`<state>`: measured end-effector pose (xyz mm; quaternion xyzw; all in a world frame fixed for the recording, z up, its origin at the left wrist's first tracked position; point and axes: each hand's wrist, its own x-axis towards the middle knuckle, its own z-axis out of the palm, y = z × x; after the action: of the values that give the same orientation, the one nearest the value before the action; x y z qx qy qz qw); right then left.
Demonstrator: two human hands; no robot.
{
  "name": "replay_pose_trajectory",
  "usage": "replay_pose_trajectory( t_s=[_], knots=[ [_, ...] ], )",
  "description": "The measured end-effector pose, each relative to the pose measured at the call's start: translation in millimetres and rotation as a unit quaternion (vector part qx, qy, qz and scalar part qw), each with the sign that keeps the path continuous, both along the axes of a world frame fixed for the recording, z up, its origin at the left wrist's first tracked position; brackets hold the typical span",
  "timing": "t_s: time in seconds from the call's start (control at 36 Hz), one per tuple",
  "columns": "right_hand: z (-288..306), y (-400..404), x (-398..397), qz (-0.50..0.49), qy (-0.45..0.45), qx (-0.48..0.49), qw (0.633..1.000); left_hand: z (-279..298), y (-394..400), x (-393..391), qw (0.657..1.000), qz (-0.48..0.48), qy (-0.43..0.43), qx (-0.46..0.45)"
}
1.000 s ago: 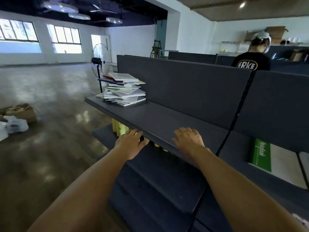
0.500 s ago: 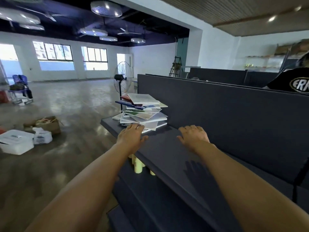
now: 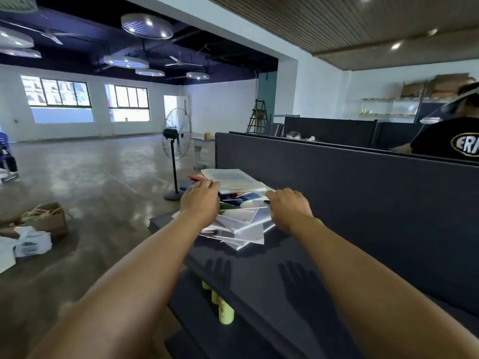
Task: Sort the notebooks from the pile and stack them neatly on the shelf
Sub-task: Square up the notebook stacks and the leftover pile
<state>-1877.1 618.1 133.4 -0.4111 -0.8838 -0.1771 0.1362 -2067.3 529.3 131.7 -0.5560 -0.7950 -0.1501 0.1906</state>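
pile point(image 3: 239, 213) on shelf point(image 3: 259, 275) | fan point(image 3: 176, 141) behind, apparently on floor

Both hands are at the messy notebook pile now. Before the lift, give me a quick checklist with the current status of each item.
1. Left hand at the left side of the untidy pile of white and coloured notebooks: ok.
2. Right hand at the pile's right side: ok.
3. Grip closed on the notebooks: cannot tell, fingertips hidden behind the hands.
4. Pile squared for lifting: not ok, covers fan out at different angles.
5. Bare space on the dark grey shelf board nearer the person for restacking: ok.
6. Top white notebook seated flat: cannot tell, it overhangs those below.
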Motion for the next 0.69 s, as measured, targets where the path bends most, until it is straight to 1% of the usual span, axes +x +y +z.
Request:
replay_pose_trajectory(
  t_s=[0.19, 0.31, 0.44, 0.58, 0.69],
  knots=[
    [1, 20, -42, -0.006, 0.011, -0.022, 1.0, 3, 46, -19, 0.997, -0.053, -0.031, -0.056],
    [1, 33, -56, -0.008, 0.001, -0.031, 0.999, 2, 64, -20, 0.993, -0.077, -0.02, -0.087],
    [-1, 45, -66, -0.007, -0.021, -0.039, 0.999, 4, 75, -18, 0.992, -0.084, -0.026, -0.087],
    [0, 51, -74, -0.006, -0.008, -0.032, 0.999, 4, 81, -19, 0.994, -0.073, 0.001, -0.082],
    [1, 53, -77, 0.007, -0.014, -0.011, 1.0, 3, 84, -18, 0.993, -0.045, 0.074, -0.082]
  ],
)
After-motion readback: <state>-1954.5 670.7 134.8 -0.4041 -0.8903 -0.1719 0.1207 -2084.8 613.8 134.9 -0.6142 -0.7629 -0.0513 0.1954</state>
